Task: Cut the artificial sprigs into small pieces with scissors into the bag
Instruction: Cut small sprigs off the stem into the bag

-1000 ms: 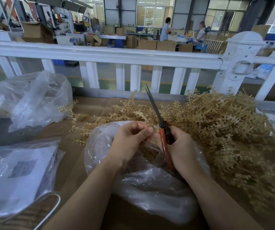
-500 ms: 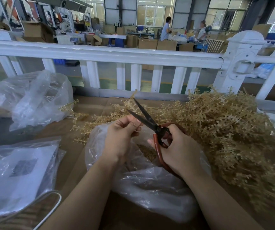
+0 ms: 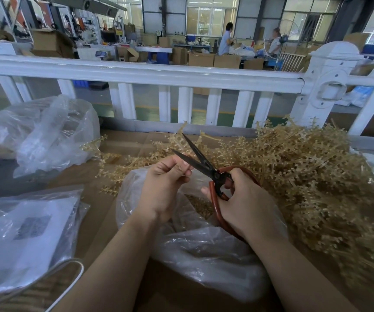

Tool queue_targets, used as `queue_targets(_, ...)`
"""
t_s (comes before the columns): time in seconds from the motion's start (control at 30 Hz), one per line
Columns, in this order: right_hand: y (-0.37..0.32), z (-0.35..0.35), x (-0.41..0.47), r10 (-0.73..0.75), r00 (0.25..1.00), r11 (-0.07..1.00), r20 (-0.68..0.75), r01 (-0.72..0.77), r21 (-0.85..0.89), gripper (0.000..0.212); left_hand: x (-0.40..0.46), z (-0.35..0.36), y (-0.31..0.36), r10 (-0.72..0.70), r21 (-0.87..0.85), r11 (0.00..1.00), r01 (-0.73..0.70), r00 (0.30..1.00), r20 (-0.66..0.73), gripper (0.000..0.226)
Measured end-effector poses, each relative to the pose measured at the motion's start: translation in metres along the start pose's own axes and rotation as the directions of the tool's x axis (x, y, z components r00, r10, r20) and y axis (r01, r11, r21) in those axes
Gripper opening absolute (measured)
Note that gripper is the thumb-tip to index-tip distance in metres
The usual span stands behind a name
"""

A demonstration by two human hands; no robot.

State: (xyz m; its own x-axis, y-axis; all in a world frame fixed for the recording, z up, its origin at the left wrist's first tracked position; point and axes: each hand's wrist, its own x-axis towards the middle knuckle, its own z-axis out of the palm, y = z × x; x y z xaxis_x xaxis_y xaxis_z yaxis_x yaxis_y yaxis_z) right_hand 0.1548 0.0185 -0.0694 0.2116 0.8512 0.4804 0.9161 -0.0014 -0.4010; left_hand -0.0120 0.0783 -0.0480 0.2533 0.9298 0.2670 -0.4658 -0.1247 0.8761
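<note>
Sprigs (image 3: 305, 176) still heaped on the tabletop right of the bag (image 3: 204, 251), but my scissors (image 3: 200, 163), shut a second ago, now gape wide in my curled right fingers (image 3: 233, 176) while my left hand (image 3: 165, 183) pinches something tiny between the blades, so another snip looks ready.

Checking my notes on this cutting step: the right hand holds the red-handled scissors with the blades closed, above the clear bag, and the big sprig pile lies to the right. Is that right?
Not quite. The head view shows the scissors with blades open, not closed. The rest stands: the right hand holds them above the clear bag, sprig pile to the right.
</note>
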Motion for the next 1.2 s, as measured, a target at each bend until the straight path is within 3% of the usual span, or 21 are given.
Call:
queue_targets(0.17, -0.006, -0.002, -0.001, -0.001, 1.0, 1.0, -0.03, 0.001, -0.023, 0.05, 0.0, 0.001, 0.003, -0.041, -0.097, 0.994, 0.04, 0.999, -0.004, 0.019)
queue_targets(0.5, -0.007, -0.006, -0.002, 0.014, 1.0, 1.0, -0.011, -0.015, -0.019, 0.05, 0.001, 0.0, 0.002, -0.063, -0.141, 0.988, 0.062, 0.998, -0.002, 0.02)
queue_targets(0.63, -0.01, -0.01, -0.002, 0.042, 0.999, 0.999, 0.021, -0.041, -0.035, 0.05, 0.002, 0.0, 0.002, -0.101, -0.168, 0.981, 0.1, 0.995, 0.007, 0.007)
queue_targets(0.83, -0.013, -0.015, -0.001, 0.036, 0.996, 0.997, 0.078, -0.031, -0.068, 0.054, 0.006, -0.007, 0.005, -0.209, -0.251, 0.952, 0.175, 0.971, -0.114, 0.012)
queue_targets(1.2, -0.009, -0.012, -0.001, 0.023, 0.997, 1.0, 0.073, -0.021, -0.022, 0.064, 0.009, -0.017, 0.005, -0.065, -0.099, 0.994, 0.056, 0.993, -0.095, 0.012)
